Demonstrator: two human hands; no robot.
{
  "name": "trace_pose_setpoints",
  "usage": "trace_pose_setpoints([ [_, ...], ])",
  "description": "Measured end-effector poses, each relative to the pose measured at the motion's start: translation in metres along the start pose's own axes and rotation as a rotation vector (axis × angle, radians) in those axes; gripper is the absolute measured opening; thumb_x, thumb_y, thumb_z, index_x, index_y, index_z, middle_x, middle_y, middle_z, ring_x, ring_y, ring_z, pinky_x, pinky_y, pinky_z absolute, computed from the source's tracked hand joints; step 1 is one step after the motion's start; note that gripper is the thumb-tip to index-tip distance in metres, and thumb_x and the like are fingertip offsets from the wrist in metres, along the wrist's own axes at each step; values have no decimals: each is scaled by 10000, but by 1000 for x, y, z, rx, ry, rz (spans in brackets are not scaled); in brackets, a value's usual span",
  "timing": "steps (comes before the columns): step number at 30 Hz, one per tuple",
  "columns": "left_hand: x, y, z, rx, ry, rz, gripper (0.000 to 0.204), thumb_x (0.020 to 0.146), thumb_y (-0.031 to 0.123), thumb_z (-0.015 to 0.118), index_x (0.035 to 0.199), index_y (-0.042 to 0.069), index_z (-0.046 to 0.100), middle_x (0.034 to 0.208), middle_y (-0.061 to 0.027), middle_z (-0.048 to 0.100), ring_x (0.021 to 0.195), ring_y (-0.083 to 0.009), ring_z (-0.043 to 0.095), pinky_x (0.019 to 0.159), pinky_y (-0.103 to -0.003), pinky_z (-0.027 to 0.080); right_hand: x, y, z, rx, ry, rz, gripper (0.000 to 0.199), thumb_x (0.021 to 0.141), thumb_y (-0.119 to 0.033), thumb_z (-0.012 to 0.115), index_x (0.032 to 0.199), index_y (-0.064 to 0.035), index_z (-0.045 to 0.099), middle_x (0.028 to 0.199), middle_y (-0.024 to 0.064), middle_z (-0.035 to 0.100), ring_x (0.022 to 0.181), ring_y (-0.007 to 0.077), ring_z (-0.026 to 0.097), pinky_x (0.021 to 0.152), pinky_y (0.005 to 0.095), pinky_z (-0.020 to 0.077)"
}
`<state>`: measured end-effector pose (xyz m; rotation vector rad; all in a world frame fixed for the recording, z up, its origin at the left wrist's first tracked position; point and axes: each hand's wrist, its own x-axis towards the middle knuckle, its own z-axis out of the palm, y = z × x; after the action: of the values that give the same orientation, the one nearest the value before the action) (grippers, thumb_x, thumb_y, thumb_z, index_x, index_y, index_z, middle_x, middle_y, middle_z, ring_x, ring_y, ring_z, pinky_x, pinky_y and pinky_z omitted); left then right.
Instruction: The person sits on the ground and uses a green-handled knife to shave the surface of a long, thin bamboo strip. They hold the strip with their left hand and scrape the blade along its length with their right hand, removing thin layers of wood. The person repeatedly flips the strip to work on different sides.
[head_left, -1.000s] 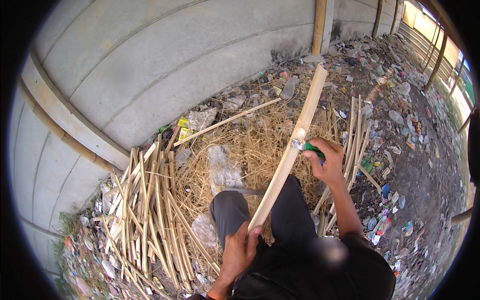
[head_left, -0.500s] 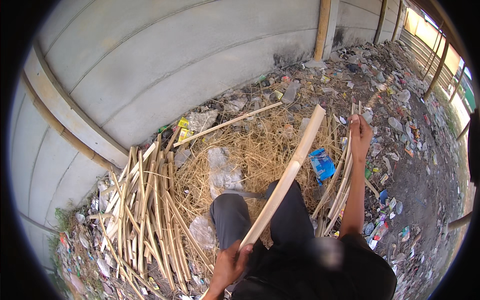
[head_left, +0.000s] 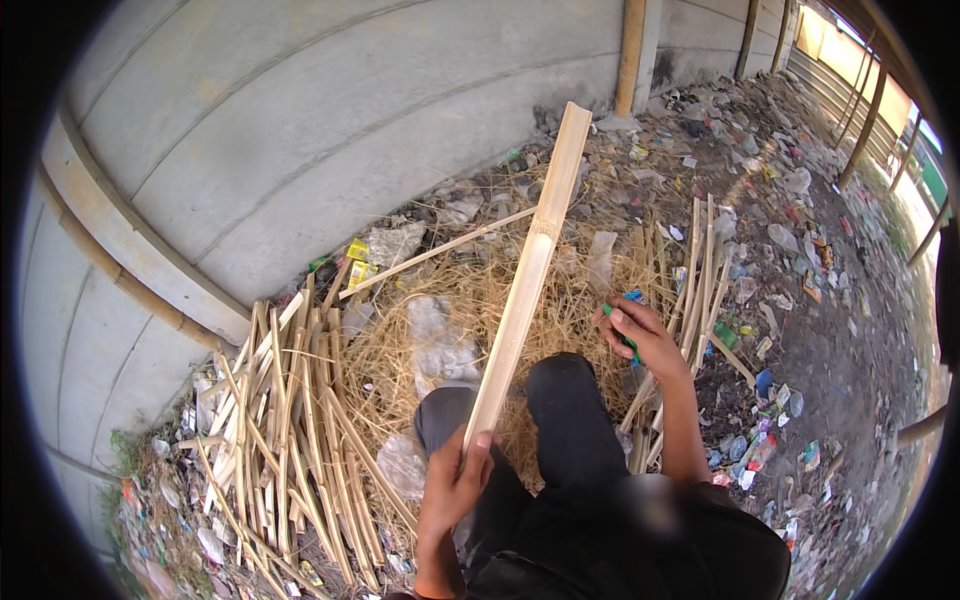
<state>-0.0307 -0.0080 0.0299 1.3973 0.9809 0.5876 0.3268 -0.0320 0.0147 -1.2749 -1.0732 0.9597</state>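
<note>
My left hand grips the lower end of a long split bamboo piece. The piece slants up and away over the straw, its pale hollow inner face showing. My right hand is closed round a small green object; my fingers hide most of it, so its kind cannot be made out. Beside that hand, several thin bamboo strips stand in a loose bundle on the right. A big heap of split bamboo strips lies to my left.
Straw-like bamboo shavings cover the ground before my knees, around a pale block. One strip lies across the far side. A grey panel wall closes off the back. Scattered litter spreads to the right.
My right hand has left the strips on the right and come inward, now round a green object. The split bamboo piece in my left hand has swung leftward and stands farther up.
</note>
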Motion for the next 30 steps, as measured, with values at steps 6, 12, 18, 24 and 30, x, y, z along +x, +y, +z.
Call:
trace_pose_setpoints([
  [6,6,4,6,-64,-18,-2,302,1161,279,547,1069,29,691,663,48,523,568,-35,466,519,-240,354,-9,8,12,-631,238,-219,309,1027,-307,758,1143,-21,741,923,116,744,748,232,703,669,358,533],
  [12,11,-2,9,77,-50,42,292,1148,264,573,1084,6,694,641,-21,568,554,-94,526,524,-289,403,-19,-17,32,-871,330,-304,287,925,-246,838,1129,-58,767,981,132,780,863,351,756,754,424,581],
  [18,17,-7,28,401,-9,253,259,1117,232,621,1056,-12,684,664,-154,647,567,-290,667,560,-404,482,-20,-27,41,-849,284,-238,300,891,-244,854,1122,-68,779,983,129,779,858,360,754,768,441,584],
  [24,17,-1,32,507,3,246,259,1105,226,638,1022,-18,665,701,-193,672,617,-369,697,584,-429,493,-22,-35,40,-924,264,-202,325,882,-270,862,1110,-56,773,999,141,778,849,374,749,767,448,574],
  [30,13,4,29,293,-39,161,244,1107,219,637,1069,-17,688,728,-196,683,652,-321,707,624,-412,525,-21,-32,37,-984,252,-186,350,962,-296,784,1251,-120,693,877,144,759,821,400,743,711,496,566],
])
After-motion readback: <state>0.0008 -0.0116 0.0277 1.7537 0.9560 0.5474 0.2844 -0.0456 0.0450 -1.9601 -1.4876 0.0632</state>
